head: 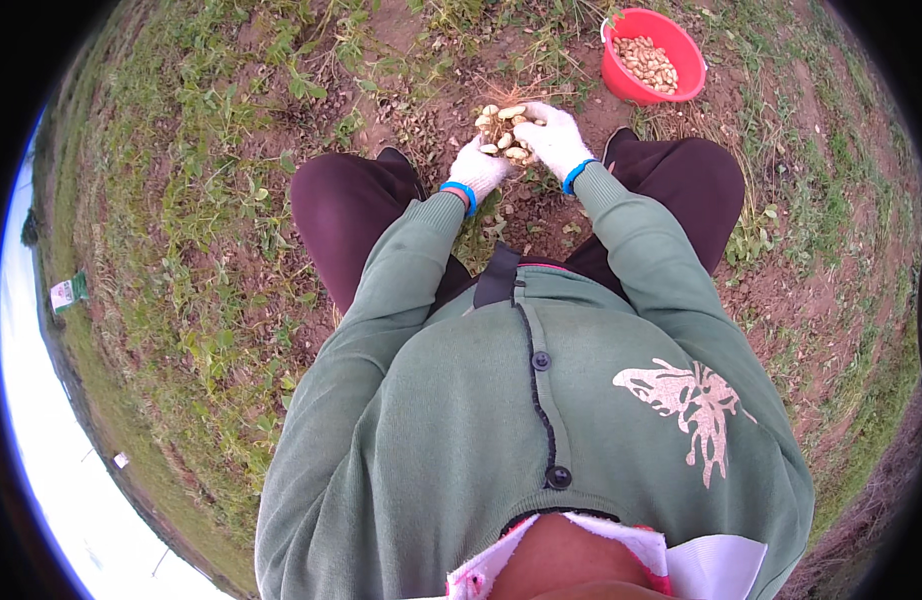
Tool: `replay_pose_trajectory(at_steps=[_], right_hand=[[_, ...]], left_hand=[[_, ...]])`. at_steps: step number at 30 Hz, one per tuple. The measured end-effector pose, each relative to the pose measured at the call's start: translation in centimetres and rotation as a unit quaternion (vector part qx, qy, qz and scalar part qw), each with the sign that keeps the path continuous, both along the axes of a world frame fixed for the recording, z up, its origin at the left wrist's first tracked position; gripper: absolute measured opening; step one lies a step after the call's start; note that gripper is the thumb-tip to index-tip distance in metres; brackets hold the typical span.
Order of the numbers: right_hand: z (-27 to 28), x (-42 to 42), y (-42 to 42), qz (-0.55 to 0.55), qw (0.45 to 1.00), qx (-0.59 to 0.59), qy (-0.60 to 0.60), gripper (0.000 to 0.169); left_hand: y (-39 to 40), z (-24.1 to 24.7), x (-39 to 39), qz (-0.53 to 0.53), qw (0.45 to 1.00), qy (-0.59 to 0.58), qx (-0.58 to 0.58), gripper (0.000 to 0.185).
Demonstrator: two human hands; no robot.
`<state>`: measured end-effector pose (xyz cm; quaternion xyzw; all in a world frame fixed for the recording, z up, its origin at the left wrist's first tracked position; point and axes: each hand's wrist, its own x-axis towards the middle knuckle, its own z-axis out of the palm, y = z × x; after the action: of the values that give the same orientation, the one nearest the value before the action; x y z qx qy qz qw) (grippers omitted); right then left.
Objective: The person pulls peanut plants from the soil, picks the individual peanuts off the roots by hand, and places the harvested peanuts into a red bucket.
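Observation:
A cluster of freshly pulled peanuts [504, 141] with pale pods and thin brown roots is held up between my two hands, above the soil. My left hand [478, 166], in a white knit glove with a blue band at the wrist, grips the cluster from its lower left. On the opposite side, my right hand [557, 140], gloved and banded alike, has its fingers over the pods at the cluster's right. Part of the plant is hidden behind the fingers. Beyond my right hand stands a red plastic bucket [617, 73], partly filled with loose peanut pods [647, 64].
My bent knees in dark trousers [348, 217] frame the work spot on both sides. Green peanut plants [220, 202] and weeds cover the ground to the left. Bare reddish soil [592, 112] shows near the bucket. A white-and-green sack [69, 292] stands far off at the left.

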<state>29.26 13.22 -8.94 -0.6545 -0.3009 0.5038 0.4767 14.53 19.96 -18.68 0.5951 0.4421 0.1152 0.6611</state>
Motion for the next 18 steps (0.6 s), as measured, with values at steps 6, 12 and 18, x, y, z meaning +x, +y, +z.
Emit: replay_pose_trajectory(at_steps=[6,12,18], right_hand=[[-3.7,1.0,-0.1,-0.091,0.981,-0.013,0.170,0.037],[-6.8,0.9,0.4,-0.203,0.961,-0.024,0.188,0.042],[-7.7,1.4,0.9,-0.268,0.933,-0.018,0.240,0.029]], left_hand=[[-0.6,5.9,0.4,-0.043,0.997,0.055,0.014,0.047],[-1.1,3.8,1.2,-0.007,0.999,-0.005,-0.039,0.046],[-0.6,2.4,1.4,-0.025,0.997,0.072,0.024,0.055]])
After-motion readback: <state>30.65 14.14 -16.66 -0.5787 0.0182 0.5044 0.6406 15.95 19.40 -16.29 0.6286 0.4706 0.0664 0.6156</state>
